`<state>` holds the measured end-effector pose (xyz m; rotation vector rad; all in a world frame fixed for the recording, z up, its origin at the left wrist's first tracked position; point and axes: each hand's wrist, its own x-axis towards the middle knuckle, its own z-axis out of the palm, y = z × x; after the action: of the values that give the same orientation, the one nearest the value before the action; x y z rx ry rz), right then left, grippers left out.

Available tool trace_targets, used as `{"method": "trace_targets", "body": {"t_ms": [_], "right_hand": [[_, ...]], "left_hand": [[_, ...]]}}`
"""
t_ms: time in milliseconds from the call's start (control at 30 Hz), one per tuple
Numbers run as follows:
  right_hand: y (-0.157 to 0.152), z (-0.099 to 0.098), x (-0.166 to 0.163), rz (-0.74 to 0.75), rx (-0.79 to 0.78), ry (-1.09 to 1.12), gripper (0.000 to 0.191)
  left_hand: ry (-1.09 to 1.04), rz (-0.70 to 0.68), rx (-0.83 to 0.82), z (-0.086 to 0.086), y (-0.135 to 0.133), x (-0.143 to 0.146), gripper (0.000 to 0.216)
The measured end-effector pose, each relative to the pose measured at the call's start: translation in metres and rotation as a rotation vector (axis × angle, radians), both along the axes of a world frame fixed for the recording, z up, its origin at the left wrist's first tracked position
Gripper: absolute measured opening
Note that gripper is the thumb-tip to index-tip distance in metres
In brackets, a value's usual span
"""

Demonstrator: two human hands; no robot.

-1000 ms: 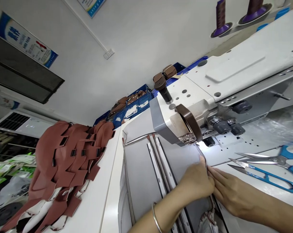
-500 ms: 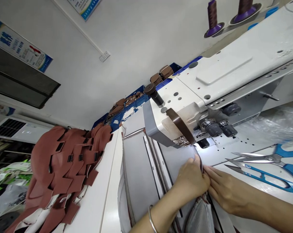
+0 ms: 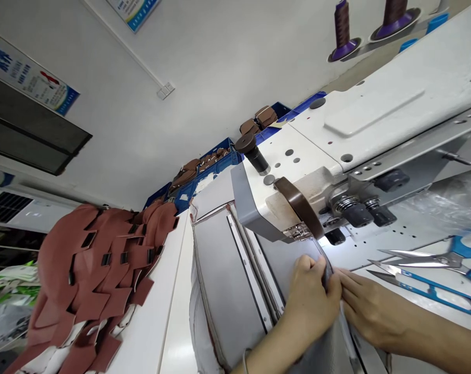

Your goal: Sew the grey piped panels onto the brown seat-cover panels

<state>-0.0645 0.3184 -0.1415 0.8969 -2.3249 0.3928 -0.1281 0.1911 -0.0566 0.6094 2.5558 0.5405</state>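
A grey padded fabric panel (image 3: 231, 280) with dark and white edge strips lies under the head of a white sewing machine (image 3: 254, 197). My left hand (image 3: 315, 296), a metal bangle at its wrist, pinches the panel's raised edge just in front of the needle area. My right hand (image 3: 370, 306) is closed on the same edge from the right, its fingertips against my left hand. That edge (image 3: 324, 259) runs from between my hands up to the presser foot. The right thumb is hidden, and the needle cannot be made out behind the brown guard (image 3: 300, 205).
Right of my hands lie blue-handled scissors (image 3: 446, 259) and blue thread snips (image 3: 434, 285). Reddish-brown cut pieces (image 3: 103, 270) are heaped at the left. Blue crates (image 3: 220, 166) with brown pieces stand behind the machine. Thread spools (image 3: 342, 31) stand above.
My hands have drawn slightly down, away from the needle area, and more of the panel's edge shows between them and the presser foot. The grey material below my hands lies differently. The view has shifted slightly.
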Motion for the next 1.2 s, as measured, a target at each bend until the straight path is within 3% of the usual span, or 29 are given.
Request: {"method": "trace_targets", "body": {"t_ms": [267,433,600,867,1033,1200], "right_hand": [[-0.002,0.001,-0.002,-0.04,0.045,0.023,0.031],[-0.003,-0.005,-0.004,-0.078,0.041,0.053,0.032],[-0.002,-0.007,-0.005,-0.091,0.086,0.042,0.033],[-0.002,-0.01,-0.009,-0.113,0.091,0.023,0.034],[-0.002,-0.017,-0.011,-0.119,0.088,0.016,0.036],[0.007,-0.015,-0.015,-0.111,0.008,0.006,0.034]], "left_hand": [[0.079,-0.164,-0.197,-0.001,0.0,-0.009,0.033],[0.114,-0.194,-0.26,-0.005,0.0,-0.016,0.034],[0.171,-0.206,-0.258,-0.007,0.001,-0.025,0.032],[0.183,-0.199,-0.118,-0.007,0.003,-0.037,0.027],[0.232,-0.194,-0.127,-0.018,0.004,-0.044,0.027],[0.24,-0.18,-0.18,-0.014,0.001,-0.04,0.028]]}}
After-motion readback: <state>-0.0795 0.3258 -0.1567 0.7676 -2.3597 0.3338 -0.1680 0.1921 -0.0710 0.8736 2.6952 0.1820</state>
